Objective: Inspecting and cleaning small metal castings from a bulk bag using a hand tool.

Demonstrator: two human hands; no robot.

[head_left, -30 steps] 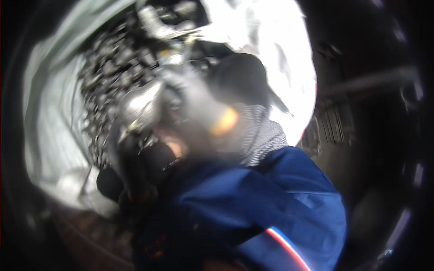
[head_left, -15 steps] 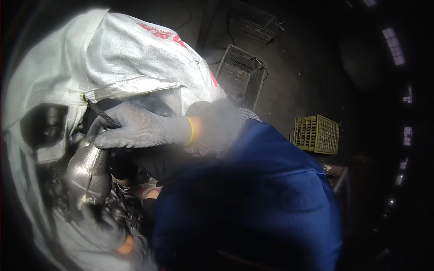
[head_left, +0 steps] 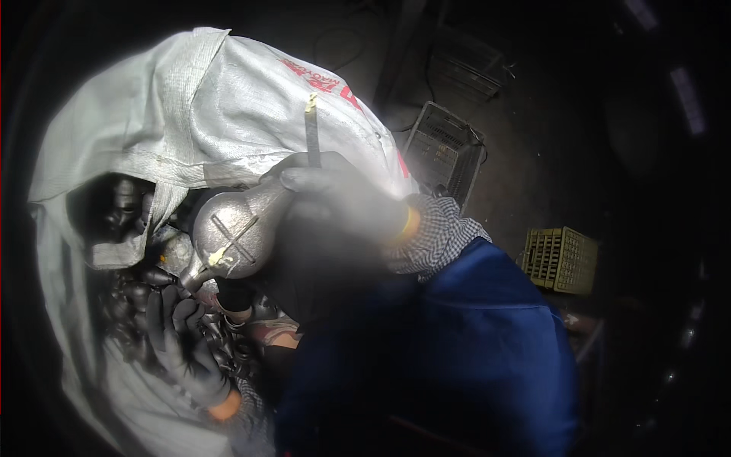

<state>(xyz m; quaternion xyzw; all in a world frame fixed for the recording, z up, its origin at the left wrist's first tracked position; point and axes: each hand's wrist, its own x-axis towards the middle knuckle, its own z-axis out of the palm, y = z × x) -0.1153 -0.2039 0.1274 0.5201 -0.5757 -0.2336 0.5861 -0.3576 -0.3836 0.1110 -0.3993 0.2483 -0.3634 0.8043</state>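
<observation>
Head view — two gloved hands: right hand [head_left: 343, 202] grips one file [head_left: 312, 129], left hand [head_left: 179, 343] one casting [head_left: 232, 232].

Floor [head_left: 533, 175]: sacks [head_left: 190, 114], 2 crates [head_left: 562, 259].

I count two gloved hands of mine: my right hand [head_left: 346, 199] and my left hand [head_left: 179, 343]. In my right hand there is one thin metal file [head_left: 312, 129], and against it one round metal casting [head_left: 236, 228] with a crossed mark on its face. There are two white woven sacks: one big closed sack [head_left: 221, 99] at the top, and one open sack [head_left: 61, 251] at the left edge. In the open sack lie many dark metal parts [head_left: 129, 305]; I cannot count them exactly. On the floor I see two plastic crates: one dark crate [head_left: 445, 148] and one yellow crate [head_left: 560, 259].
</observation>
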